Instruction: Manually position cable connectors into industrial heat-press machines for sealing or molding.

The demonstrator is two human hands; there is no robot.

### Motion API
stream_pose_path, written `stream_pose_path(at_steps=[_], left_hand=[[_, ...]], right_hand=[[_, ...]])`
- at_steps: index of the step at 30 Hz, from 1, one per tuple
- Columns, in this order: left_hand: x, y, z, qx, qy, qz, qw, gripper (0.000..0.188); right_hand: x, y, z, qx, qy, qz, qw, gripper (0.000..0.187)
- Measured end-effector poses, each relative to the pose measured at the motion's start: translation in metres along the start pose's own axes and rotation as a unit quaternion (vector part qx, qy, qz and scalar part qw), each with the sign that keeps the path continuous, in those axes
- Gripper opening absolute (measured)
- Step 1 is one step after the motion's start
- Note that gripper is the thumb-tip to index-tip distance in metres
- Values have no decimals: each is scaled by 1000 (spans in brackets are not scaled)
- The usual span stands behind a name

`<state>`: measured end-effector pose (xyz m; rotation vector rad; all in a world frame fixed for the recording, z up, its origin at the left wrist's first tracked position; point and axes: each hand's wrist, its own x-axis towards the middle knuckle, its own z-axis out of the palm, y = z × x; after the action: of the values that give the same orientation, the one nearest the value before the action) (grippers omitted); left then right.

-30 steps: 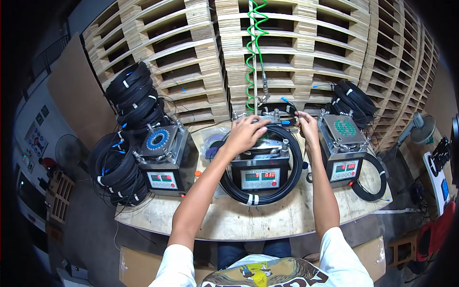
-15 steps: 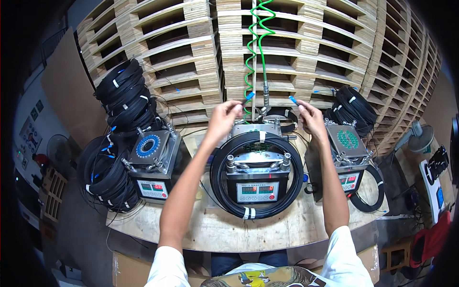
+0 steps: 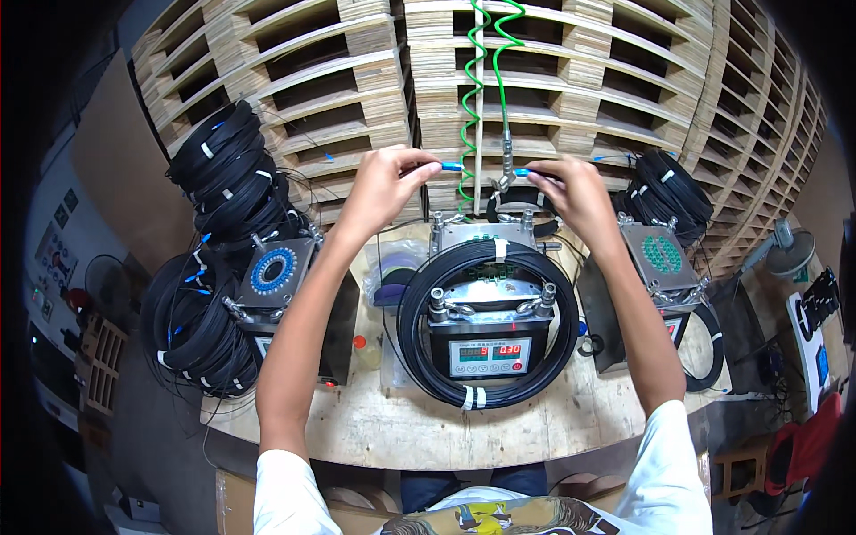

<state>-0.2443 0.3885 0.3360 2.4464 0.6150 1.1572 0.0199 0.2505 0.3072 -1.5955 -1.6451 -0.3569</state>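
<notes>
My left hand [image 3: 382, 189] is closed in a pinch on a small blue fibre-optic connector [image 3: 452, 167]. Opposite it, my right hand [image 3: 580, 192] pinches another blue connector [image 3: 523, 172]. The two connectors point toward each other, with a gap between them, above the middle machine. A coil of black cable [image 3: 412, 343], bound with white tape, leans around the front of that metal machine [image 3: 489, 334], whose lit display panel [image 3: 489, 357] shows through the ring. My fingers hide the rear parts of both connectors.
Machines with a blue ring fixture [image 3: 274, 270] and a green round fixture [image 3: 655, 254] flank the middle one. Black cable coils [image 3: 218, 160] pile up at left, more coils [image 3: 670, 192] at right. A green spiral hose [image 3: 469, 107] hangs before wooden pallets [image 3: 312, 80].
Both hands have risen and turned, so the connectors that pointed upward now lie level and face each other. The red readout on the middle machine has changed.
</notes>
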Motion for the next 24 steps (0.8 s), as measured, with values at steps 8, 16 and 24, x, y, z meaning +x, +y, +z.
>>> stream_pose_path(at_steps=[8, 16, 24], left_hand=[[13, -54, 66, 70, -141, 20, 987, 19], [5, -69, 86, 61, -205, 15, 977, 17], [3, -73, 85, 67, -202, 15, 977, 18]], right_hand=[[22, 14, 61, -146, -274, -61, 949, 17], [21, 19, 74, -148, -335, -118, 923, 9], [26, 15, 74, -187, -391, -100, 895, 17]])
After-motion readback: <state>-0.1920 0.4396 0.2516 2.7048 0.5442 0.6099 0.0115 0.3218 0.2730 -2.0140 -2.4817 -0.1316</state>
